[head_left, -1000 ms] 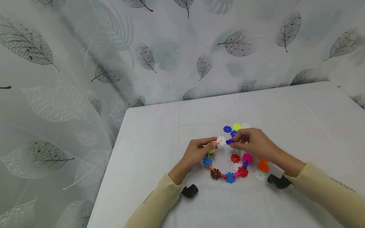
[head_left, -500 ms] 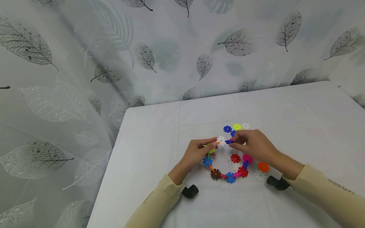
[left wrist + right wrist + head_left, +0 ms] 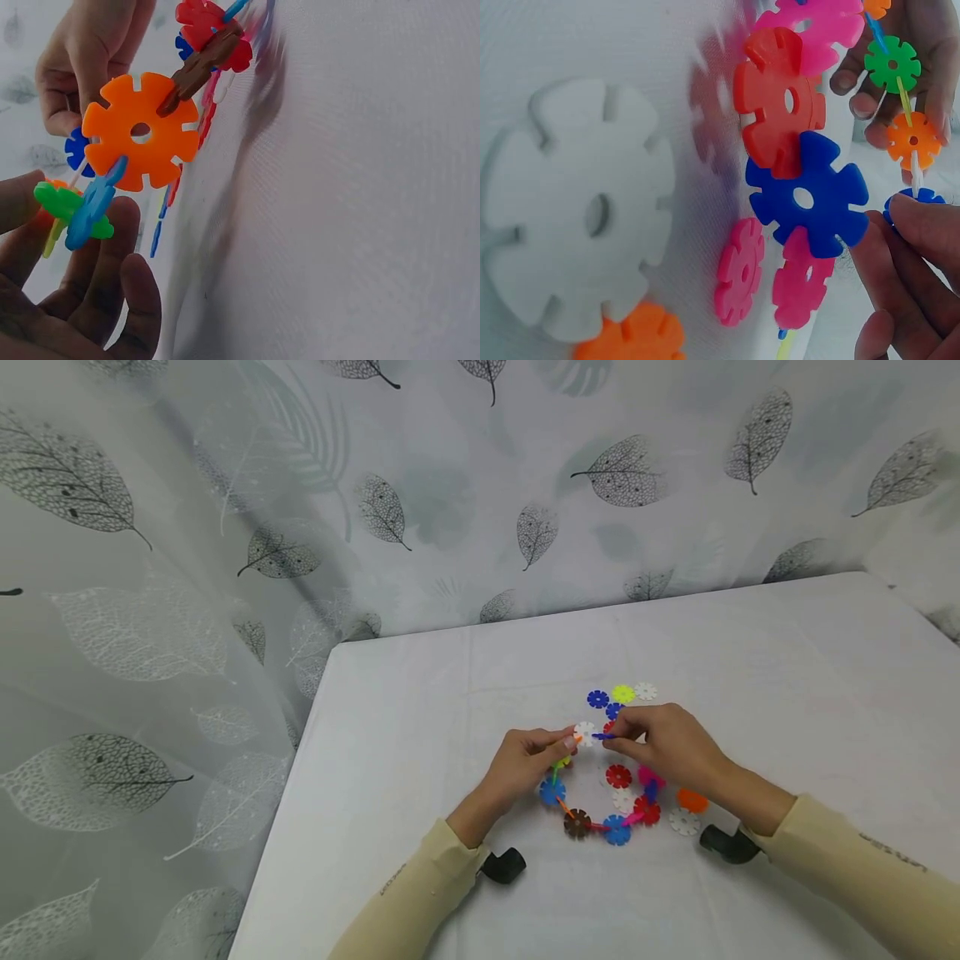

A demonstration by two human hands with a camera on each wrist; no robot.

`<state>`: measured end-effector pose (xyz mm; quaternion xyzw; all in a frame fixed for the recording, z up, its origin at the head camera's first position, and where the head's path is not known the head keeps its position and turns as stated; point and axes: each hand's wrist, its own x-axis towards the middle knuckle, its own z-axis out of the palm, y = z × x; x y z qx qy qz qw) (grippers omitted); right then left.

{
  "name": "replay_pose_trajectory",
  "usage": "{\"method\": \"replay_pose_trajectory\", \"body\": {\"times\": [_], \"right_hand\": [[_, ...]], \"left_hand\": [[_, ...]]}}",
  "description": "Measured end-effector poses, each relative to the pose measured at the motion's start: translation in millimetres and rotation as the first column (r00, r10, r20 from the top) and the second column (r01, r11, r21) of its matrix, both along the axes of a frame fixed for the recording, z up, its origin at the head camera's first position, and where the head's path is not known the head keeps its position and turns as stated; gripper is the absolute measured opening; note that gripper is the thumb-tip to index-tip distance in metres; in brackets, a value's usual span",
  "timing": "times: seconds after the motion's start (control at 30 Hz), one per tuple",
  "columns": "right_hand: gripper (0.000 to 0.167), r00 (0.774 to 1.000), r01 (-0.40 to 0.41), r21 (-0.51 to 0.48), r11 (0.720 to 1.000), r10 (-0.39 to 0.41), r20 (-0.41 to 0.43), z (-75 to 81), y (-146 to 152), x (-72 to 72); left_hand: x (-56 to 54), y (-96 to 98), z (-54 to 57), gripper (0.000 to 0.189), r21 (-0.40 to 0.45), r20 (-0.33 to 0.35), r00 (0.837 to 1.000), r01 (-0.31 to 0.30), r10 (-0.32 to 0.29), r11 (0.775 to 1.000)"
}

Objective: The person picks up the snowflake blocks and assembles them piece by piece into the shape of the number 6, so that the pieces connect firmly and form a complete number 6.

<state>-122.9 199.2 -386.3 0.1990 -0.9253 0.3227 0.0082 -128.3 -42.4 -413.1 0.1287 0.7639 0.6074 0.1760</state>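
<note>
Smooth, low-sheen plastic discs (image 3: 112,139), a matt, finely textured tablecloth (image 3: 405,727) and matt, soft-looking cloth sleeves (image 3: 408,893).

Head view, clock face centred on the frame: a white-covered table (image 3: 420,693) occupies the sector from 3 round to 7 o'clock, its far corners at 9 and between 2 and 3. Cover shows faint creases; wrist views show a fine woven texture. A pale grey-white printed drape (image 3: 465,539) hangs behind the far edge, running from 8 through 12 to 3 o'clock. Print: dark veined leaves throughout, white leaves at 9, blue-green fronds near 11. Shadowed diagonal fold noted at 10. Lighting soft, greyer leftward.
</note>
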Motion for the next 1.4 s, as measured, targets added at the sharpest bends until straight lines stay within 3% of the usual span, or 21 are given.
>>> {"method": "replay_pose_trajectory", "body": {"times": [0.23,0.47,0.63,0.87,1.13,1.2,1.33,1.4], "right_hand": [[0.014,0.993,0.015,-0.078,0.997,-0.006,0.118,-3.6,2,-3.7],[0.03,0.978,-0.007,-0.126,0.992,0.034,0.208,-1.2,10,-5.9],[0.038,0.98,0.007,-0.13,0.992,0.019,0.199,4.1,16,-7.8],[0.042,0.986,0.107,-0.121,0.987,-0.09,0.137,5.8,28,-18.5],[0.052,0.976,0.205,-0.14,0.969,-0.19,0.111,5.4,42,-37.1],[0.055,0.97,0.23,-0.122,0.965,-0.218,0.107,0.3,47,-43.2],[0.059,0.96,0.276,-0.089,0.957,-0.27,0.075,-37.4,68,-66.4],[0.058,0.953,0.3,-0.07,0.951,-0.296,0.067,-45.8,73,-72.3]], "left_hand": [[1.5,-1.4,4.1,0.035,-0.03,0.04,0.999,-0.023,0.024,0.999],[1.0,-1.8,2.9,0.035,-0.026,0.057,0.998,-0.026,0.027,0.999],[0.1,-2.3,1.1,0.035,-0.026,0.059,0.998,-0.028,0.029,0.999],[0.3,-2.0,1.6,0.035,-0.037,0.077,0.996,-0.04,0.043,0.998],[1.2,-1.6,2.0,0.033,-0.043,0.08,0.995,-0.057,0.061,0.997],[1.5,-1.2,2.0,0.032,-0.039,0.08,0.995,-0.064,0.067,0.997],[2.7,-0.4,3.6,0.031,-0.028,0.079,0.994,-0.076,0.078,0.997],[3.2,-0.1,4.7,0.031,-0.025,0.08,0.994,-0.078,0.08,0.997]]}}
